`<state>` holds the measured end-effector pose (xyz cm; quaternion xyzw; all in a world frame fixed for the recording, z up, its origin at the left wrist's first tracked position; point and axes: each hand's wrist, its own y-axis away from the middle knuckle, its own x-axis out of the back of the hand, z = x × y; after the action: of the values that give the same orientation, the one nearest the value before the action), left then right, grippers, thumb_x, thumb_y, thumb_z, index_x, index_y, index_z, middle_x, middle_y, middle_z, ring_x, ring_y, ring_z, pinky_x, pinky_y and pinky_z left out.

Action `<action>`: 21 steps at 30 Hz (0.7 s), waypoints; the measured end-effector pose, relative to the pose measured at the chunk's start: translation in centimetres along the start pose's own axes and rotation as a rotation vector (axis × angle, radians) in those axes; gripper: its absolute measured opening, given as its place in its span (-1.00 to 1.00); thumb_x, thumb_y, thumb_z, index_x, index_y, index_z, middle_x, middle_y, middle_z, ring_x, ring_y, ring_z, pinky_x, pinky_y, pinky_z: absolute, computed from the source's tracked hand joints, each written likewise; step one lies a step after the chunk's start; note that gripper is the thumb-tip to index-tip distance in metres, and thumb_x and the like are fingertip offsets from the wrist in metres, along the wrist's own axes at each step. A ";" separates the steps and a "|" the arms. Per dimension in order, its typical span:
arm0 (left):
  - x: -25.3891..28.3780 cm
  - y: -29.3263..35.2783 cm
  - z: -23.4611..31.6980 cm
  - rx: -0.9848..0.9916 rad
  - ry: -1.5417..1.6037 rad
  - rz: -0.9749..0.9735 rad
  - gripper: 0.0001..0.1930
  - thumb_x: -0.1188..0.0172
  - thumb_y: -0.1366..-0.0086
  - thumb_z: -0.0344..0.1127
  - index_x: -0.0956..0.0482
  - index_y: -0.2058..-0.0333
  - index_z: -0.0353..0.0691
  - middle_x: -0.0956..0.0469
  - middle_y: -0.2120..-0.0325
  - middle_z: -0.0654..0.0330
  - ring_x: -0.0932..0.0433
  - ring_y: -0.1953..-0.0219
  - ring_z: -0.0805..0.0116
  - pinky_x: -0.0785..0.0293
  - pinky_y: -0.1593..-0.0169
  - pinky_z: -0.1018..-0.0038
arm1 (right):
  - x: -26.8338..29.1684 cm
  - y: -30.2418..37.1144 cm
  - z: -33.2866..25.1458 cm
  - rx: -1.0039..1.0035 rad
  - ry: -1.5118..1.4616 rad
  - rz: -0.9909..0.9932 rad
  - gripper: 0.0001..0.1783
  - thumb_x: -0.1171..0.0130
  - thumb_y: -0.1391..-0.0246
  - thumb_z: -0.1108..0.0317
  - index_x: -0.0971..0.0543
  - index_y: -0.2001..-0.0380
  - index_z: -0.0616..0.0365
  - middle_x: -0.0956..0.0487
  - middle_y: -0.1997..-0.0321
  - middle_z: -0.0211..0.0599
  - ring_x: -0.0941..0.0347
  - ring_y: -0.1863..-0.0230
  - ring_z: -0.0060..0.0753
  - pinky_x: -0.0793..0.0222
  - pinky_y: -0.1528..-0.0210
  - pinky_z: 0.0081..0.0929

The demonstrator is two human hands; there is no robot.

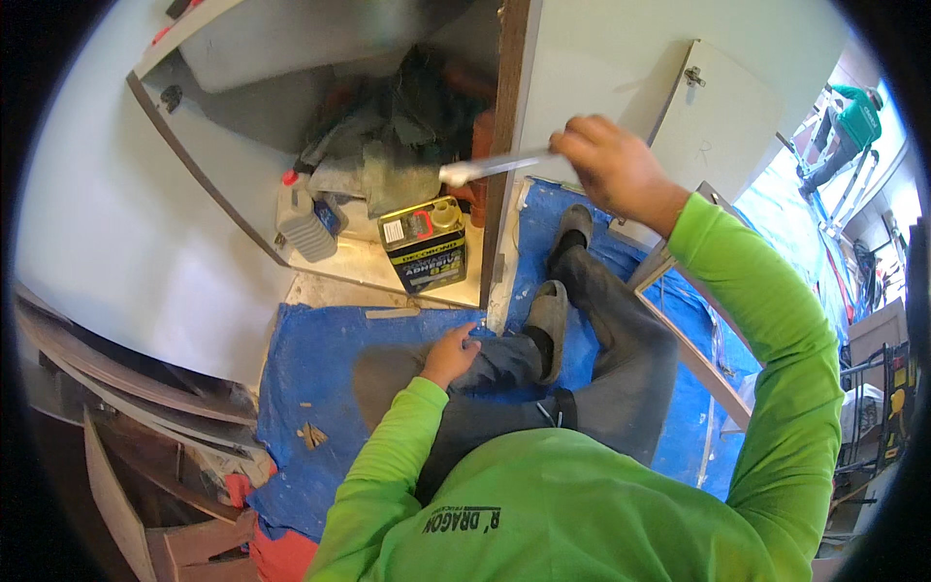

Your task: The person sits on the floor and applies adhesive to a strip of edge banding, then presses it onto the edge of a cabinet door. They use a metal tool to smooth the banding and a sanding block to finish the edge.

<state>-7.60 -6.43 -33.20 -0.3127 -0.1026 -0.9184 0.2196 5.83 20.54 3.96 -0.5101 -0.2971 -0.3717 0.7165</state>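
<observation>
My right hand [611, 160] is raised in front of the cabinet's right post, closed round one end of a slim pale stick-like tool [504, 166]. The tool points left and has a whitish tip; motion blurs it, so I cannot tell its exact kind. Below the tip, a black and yellow rectangular adhesive can [427, 254] stands upright on the cabinet floor. My left hand [450, 357] rests on my bent left knee, with the index finger stretched out and nothing visible in it.
A grey jug with a red cap [305, 221] stands left of the can, with dark cloth [407, 145] behind. Blue sheeting [320, 369] covers the floor. A white door panel [713, 126] leans at right, near a wooden frame [693, 359]. Another person [853, 126] is by a ladder, far right.
</observation>
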 end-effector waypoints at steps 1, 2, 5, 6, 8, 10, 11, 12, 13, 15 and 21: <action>0.0 0.2 0.1 -0.003 -0.003 0.000 -0.49 -0.25 -0.29 -0.18 -0.50 -0.20 -0.16 -0.59 0.08 -0.12 -0.58 0.05 -0.08 -0.50 -0.05 0.16 | 0.8 -0.4 0.2 -0.029 -0.075 0.081 -0.60 -0.18 -0.07 0.57 -0.49 -0.01 0.14 -0.50 0.10 -0.20 -0.54 0.19 -0.15 -0.52 0.20 -0.28; -0.1 0.0 0.1 -0.008 0.002 0.001 -0.50 -0.25 -0.30 -0.18 -0.51 -0.19 -0.17 -0.59 0.09 -0.11 -0.58 0.06 -0.08 -0.51 -0.05 0.17 | 1.7 -0.8 0.3 -0.069 -0.173 0.127 -0.63 -0.16 -0.10 0.59 -0.50 -0.02 0.17 -0.50 0.13 -0.20 -0.54 0.20 -0.17 -0.50 0.19 -0.31; -0.2 0.1 -0.1 -0.012 0.055 0.036 -0.56 -0.23 -0.32 -0.19 -0.55 -0.13 -0.21 -0.61 0.13 -0.09 -0.61 0.12 -0.07 -0.53 -0.01 0.19 | 3.3 -2.6 0.4 -0.167 -0.355 0.258 -0.68 -0.13 -0.19 0.57 -0.53 -0.02 0.18 -0.51 0.18 -0.15 -0.52 0.19 -0.10 -0.47 0.14 -0.31; -0.2 0.0 0.4 -0.018 0.103 0.059 -0.60 -0.22 -0.33 -0.20 -0.58 -0.09 -0.22 -0.63 0.16 -0.08 -0.62 0.14 -0.06 -0.53 0.01 0.20 | 3.7 -3.2 0.6 -0.194 -0.330 0.290 -0.69 -0.12 -0.21 0.52 -0.53 -0.03 0.13 -0.51 0.18 -0.11 -0.52 0.16 0.00 -0.47 0.12 -0.25; 0.5 -0.4 2.1 -0.086 0.170 0.143 -0.68 -0.19 -0.36 -0.22 -0.61 0.00 -0.25 -0.64 0.23 -0.04 -0.63 0.20 -0.02 -0.54 0.06 0.24 | 3.3 -3.9 1.5 -0.197 -0.296 0.366 -0.70 -0.10 -0.24 0.47 -0.54 -0.03 0.08 -0.53 0.18 -0.07 -0.52 0.13 0.10 -0.46 0.09 -0.19; 2.7 -1.1 6.1 -0.221 0.213 0.249 -0.74 -0.16 -0.39 -0.24 -0.64 0.10 -0.29 -0.65 0.31 -0.01 -0.64 0.25 0.04 -0.54 0.11 0.29 | 2.6 -3.8 2.7 -0.161 -0.266 0.451 -0.71 -0.08 -0.25 0.47 -0.55 -0.03 0.09 -0.55 0.18 -0.07 -0.52 0.12 0.10 -0.47 0.08 -0.19; 4.5 -1.3 7.6 -0.246 0.225 0.293 -0.76 -0.14 -0.42 -0.24 -0.63 0.12 -0.30 -0.65 0.31 0.04 -0.63 0.25 0.13 -0.53 0.09 0.33 | 2.1 -4.0 2.7 -0.152 -0.292 0.459 -0.71 -0.08 -0.25 0.47 -0.55 -0.03 0.10 -0.55 0.16 -0.07 -0.52 0.12 0.10 -0.47 0.07 -0.18; 6.6 -1.4 9.2 -0.266 0.232 0.342 -0.77 -0.12 -0.44 -0.25 -0.62 0.15 -0.30 -0.65 0.30 0.08 -0.62 0.25 0.22 -0.52 0.08 0.37 | 1.6 -4.4 2.5 -0.140 -0.326 0.472 -0.71 -0.07 -0.25 0.47 -0.55 -0.03 0.11 -0.56 0.14 -0.07 -0.52 0.12 0.10 -0.47 0.06 -0.17; 8.5 -1.8 11.2 -0.292 0.244 0.384 -0.77 -0.11 -0.47 -0.25 -0.62 0.17 -0.31 -0.65 0.30 0.12 -0.62 0.25 0.31 -0.50 0.06 0.41 | 1.2 -4.5 2.3 -0.131 -0.352 0.480 -0.71 -0.06 -0.25 0.46 -0.54 -0.03 0.12 -0.56 0.12 -0.07 -0.52 0.12 0.10 -0.47 0.04 -0.17; 12.3 -3.2 17.1 -0.407 0.324 0.385 -0.77 -0.11 -0.49 -0.24 -0.59 0.26 -0.29 -0.64 0.28 0.16 -0.58 0.22 0.38 -0.49 0.05 0.42 | 1.0 -3.6 3.1 -0.147 -0.348 0.477 -0.72 -0.05 -0.24 0.46 -0.54 -0.01 0.14 -0.57 0.12 -0.06 -0.52 0.09 0.10 -0.46 0.02 -0.14; 21.5 -6.2 27.2 -0.897 0.189 0.751 -0.68 -0.17 -0.45 -0.23 -0.50 -0.06 -0.28 -0.56 0.01 0.08 -0.50 0.00 0.31 -0.40 -0.15 0.38 | -1.1 -4.2 1.5 -0.242 -0.422 0.561 -0.74 -0.08 -0.28 0.46 -0.49 -0.02 0.16 -0.56 0.18 -0.09 -0.53 0.13 0.05 -0.47 0.06 -0.20</action>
<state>-11.32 0.56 1.14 -0.3069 0.4335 -0.7553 0.3841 1.67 21.35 5.69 -0.7182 -0.2408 -0.0802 0.6479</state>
